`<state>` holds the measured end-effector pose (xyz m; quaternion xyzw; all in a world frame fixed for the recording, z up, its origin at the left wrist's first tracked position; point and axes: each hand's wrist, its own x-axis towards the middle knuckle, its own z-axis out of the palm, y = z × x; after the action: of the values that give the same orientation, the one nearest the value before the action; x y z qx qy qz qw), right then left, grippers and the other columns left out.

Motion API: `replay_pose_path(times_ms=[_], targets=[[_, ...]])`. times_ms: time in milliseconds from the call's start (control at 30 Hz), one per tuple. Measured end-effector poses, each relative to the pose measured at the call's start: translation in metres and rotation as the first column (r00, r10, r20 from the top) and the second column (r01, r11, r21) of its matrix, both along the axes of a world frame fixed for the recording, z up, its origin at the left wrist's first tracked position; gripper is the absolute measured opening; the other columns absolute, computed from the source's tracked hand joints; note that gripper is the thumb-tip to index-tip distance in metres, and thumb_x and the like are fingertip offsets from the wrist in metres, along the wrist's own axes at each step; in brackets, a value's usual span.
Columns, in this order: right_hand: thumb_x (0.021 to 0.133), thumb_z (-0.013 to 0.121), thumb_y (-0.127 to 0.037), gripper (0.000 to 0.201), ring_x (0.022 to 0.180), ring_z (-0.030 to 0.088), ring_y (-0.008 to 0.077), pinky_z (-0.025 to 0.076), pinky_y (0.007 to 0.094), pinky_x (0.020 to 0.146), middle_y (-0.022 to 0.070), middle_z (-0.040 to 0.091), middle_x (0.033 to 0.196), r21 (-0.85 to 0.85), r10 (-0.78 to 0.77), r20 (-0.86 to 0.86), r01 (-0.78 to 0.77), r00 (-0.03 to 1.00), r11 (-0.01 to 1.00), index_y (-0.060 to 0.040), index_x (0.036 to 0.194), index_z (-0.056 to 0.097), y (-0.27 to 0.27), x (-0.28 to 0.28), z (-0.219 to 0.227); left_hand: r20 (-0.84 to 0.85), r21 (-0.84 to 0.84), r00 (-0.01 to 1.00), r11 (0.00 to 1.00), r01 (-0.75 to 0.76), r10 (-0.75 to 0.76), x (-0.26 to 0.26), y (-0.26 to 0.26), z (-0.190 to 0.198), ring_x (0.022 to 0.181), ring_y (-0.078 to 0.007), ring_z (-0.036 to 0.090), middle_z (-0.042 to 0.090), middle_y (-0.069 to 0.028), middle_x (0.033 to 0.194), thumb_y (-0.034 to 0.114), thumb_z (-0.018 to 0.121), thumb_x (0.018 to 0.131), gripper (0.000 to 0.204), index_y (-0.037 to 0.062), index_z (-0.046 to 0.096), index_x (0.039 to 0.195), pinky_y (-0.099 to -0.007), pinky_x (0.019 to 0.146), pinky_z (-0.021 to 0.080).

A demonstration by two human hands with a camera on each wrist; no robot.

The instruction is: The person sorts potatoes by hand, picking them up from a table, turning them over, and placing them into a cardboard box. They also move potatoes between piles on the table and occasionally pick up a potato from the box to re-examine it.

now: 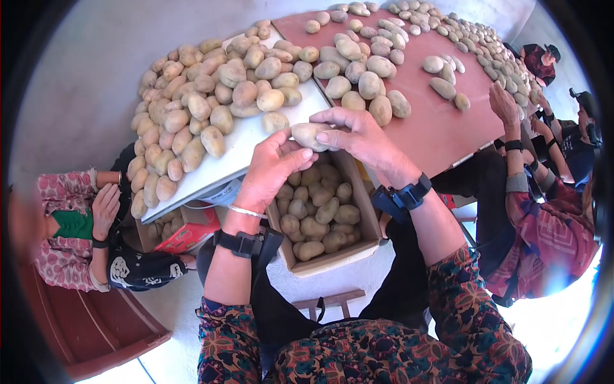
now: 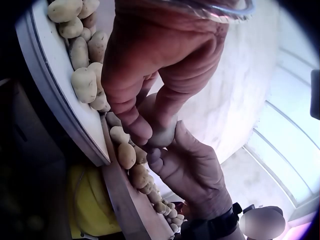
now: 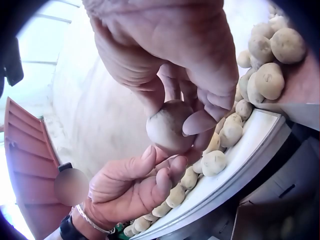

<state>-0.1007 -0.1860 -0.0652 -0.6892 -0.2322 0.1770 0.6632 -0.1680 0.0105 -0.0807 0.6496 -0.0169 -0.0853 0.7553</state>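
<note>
One potato (image 1: 309, 136) is held between both hands above the front edge of the tables. The right hand (image 1: 361, 144) grips it with thumb and fingers; in the right wrist view the same potato (image 3: 170, 127) sits in that hand's (image 3: 170, 55) fingers. From the other end, the left hand (image 1: 272, 169) holds it, thumb and fingertips touching its side. The left wrist view shows the left fingers (image 2: 140, 127) curled round the potato (image 2: 162, 134), partly covering it. Below the hands stands a cardboard box (image 1: 358, 253) of potatoes.
A large potato pile (image 1: 198, 105) covers much of the white table (image 1: 185, 184). More potatoes lie on the red table (image 1: 441, 137). A red box (image 1: 190, 233) stands at lower left. People sit on both sides, and a wooden stool (image 1: 329, 301) is below.
</note>
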Motion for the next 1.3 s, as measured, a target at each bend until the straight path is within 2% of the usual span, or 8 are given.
replay_pose_path(times_ms=[300,367,433,567,833,933,1000,1300], targets=[[0.083,0.074,-0.018,0.046,0.106,0.065,0.0217,0.051,0.0335,0.093,0.0181,0.068,0.113,-0.185,0.047,0.122,-0.024,0.991,0.983,0.0053,0.121,0.061,-0.001,-0.001,-0.003,-0.031,0.221,0.996,0.972,-0.075,0.084,0.001,0.001,0.003,0.095,-0.0204,0.068,0.066,-0.0169,0.112,0.015,0.069,0.091,0.052,-0.0066,0.048,0.132,-0.0271,0.083,0.056],[0.084,0.073,-0.02,0.05,0.11,0.064,0.0233,0.049,0.0342,0.097,0.0202,0.066,0.117,-0.25,0.037,0.147,0.001,0.988,0.968,0.0066,0.124,0.058,-0.005,0.006,-0.005,0.013,0.454,0.993,0.885,-0.108,0.115,0.002,0.001,0.0,0.09,-0.021,0.069,0.069,-0.0176,0.105,0.015,0.072,0.084,0.047,-0.0055,0.057,0.124,-0.0293,0.081,0.055],[0.084,0.073,-0.023,0.047,0.105,0.065,0.0215,0.05,0.0327,0.095,0.0175,0.069,0.112,-0.274,0.004,0.186,0.047,0.983,0.961,0.0048,0.121,0.062,-0.009,0.014,-0.009,0.112,0.836,0.993,0.536,-0.116,0.039,-0.002,-0.001,-0.004,0.086,-0.0247,0.068,0.07,-0.0185,0.097,0.016,0.073,0.076,0.044,-0.0031,0.064,0.114,-0.0337,0.08,0.054],[0.089,0.07,-0.023,0.033,0.091,0.062,0.0113,0.05,0.0268,0.084,0.0045,0.068,0.098,-0.343,-0.072,0.244,0.156,0.967,0.926,-0.0013,0.113,0.068,-0.019,0.029,-0.011,-0.06,0.919,0.971,0.368,0.144,-0.231,-0.005,0.004,-0.017,0.086,-0.0314,0.068,0.07,-0.0206,0.089,0.014,0.071,0.07,0.035,-0.0033,0.068,0.101,-0.0383,0.078,0.053],[0.088,0.068,-0.022,0.029,0.09,0.067,0.0112,0.05,0.0261,0.082,0.0034,0.071,0.097,-0.294,-0.263,0.141,0.294,0.954,0.909,-0.004,0.111,0.069,-0.029,0.026,0.007,-0.221,0.864,0.887,0.341,0.371,-0.405,-0.012,-0.02,-0.049,0.071,-0.0271,0.071,0.069,-0.0205,0.084,0.011,0.07,0.077,0.029,-0.0094,0.065,0.096,-0.0361,0.065,0.055],[0.089,0.058,-0.015,0.017,0.067,0.061,0.0122,0.049,0.0283,0.061,0.0046,0.066,0.075,-0.396,-0.242,0.399,0.405,0.884,0.824,-0.0068,0.092,0.072,-0.028,0.017,0.026,-0.429,0.726,0.829,0.409,0.552,-0.358,-0.013,-0.033,-0.052,0.071,-0.0242,0.072,0.069,-0.0189,0.082,0.008,0.065,0.082,0.023,-0.0086,0.064,0.097,-0.0351,0.064,0.055],[0.089,0.068,-0.022,0.028,0.089,0.067,0.0114,0.05,0.0268,0.082,0.0033,0.071,0.095,-0.166,-0.359,0.103,0.372,0.927,0.913,-0.0036,0.111,0.069,-0.037,0.036,0.006,-0.402,0.724,0.826,0.415,0.551,-0.394,-0.011,-0.037,-0.057,0.072,-0.0236,0.072,0.068,-0.0179,0.081,0.007,0.062,0.084,0.02,-0.0082,0.063,0.096,-0.0349,0.064,0.055],[0.082,0.067,-0.011,0.026,0.081,0.069,0.0162,0.052,0.0297,0.069,0.0082,0.071,0.09,0.062,-0.69,0.106,0.688,0.716,0.723,-0.0001,0.106,0.069,-0.087,0.068,0.005,-0.084,0.892,0.906,0.374,0.254,-0.415,-0.012,-0.032,-0.045,0.084,-0.0387,0.068,0.067,-0.0256,0.086,0.009,0.057,0.084,0.019,-0.0059,0.065,0.092,-0.0443,0.077,0.053]])
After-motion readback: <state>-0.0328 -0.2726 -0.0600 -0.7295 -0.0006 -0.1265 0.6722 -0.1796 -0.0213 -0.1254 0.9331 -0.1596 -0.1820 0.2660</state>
